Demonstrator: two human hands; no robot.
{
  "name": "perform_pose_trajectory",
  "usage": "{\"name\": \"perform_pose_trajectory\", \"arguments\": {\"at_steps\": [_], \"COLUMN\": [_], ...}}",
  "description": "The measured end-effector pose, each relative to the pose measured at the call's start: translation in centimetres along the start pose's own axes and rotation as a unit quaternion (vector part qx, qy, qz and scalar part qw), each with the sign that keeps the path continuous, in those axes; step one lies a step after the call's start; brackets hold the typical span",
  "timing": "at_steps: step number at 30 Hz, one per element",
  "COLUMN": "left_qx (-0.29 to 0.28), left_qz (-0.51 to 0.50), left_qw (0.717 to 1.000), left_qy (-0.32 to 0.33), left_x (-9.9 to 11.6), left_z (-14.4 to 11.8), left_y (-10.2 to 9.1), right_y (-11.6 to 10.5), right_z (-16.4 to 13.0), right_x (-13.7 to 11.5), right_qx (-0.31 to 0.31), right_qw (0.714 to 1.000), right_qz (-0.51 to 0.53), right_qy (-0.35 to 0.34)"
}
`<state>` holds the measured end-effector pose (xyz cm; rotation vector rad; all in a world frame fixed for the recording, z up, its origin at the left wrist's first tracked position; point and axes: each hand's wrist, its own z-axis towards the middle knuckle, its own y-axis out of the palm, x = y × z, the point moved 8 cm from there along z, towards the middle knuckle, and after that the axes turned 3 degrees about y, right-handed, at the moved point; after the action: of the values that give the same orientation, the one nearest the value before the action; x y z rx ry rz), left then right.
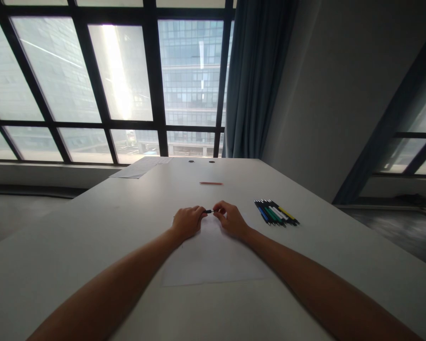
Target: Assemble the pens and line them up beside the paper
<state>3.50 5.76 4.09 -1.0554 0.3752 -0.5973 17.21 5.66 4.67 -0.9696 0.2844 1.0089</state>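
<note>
On table (92, 227), hands apparently pinch pen (208, 211).

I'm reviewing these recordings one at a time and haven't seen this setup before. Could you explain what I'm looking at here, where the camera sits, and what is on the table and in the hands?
There is no machine here: a person works with two bare hands, and the single picture comes from a camera worn on the head, looking forward and down. The left hand and right hand meet over a sheet of paper on a white table, pinching a small dark pen-like object between their fingertips. To the right lies a bundle of pens in several colours. Farther away lie an orange pencil-like stick and more papers near the window.
</note>
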Motion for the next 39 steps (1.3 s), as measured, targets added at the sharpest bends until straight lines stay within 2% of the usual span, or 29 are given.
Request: {"name": "perform_pose_trajectory", "arguments": {"at_steps": [8,18,22,29,39], "left_qx": [-0.016,-0.015,0.003,0.031,0.031], "left_qz": [0.003,-0.003,-0.01,-0.029,-0.029], "left_qw": [0.999,0.995,0.997,0.998,0.999], "left_qy": [-0.048,-0.097,-0.07,0.054,0.028], "left_x": [-0.5,-1.2,-1.0,0.5,-0.2], "left_z": [0.0,-0.1,0.1,0.0,-0.1], "left_y": [0.1,-0.1,-0.1,-0.2,0.1], "right_y": [-1.2,-1.1,-0.3,0.3,-1.2], "right_z": [0.1,-0.1,-0.2,-0.3,-0.4], "right_x": [1.2,0.5,0.3,-0.2,1.1], "right_qx": [0.065,0.061,0.026,0.012,0.085], "right_qw": [0.998,0.998,0.999,0.999,0.996], "right_qz": [-0.026,-0.012,-0.002,0.002,-0.027], "right_qy": [0.009,-0.02,-0.027,-0.043,-0.004]}}
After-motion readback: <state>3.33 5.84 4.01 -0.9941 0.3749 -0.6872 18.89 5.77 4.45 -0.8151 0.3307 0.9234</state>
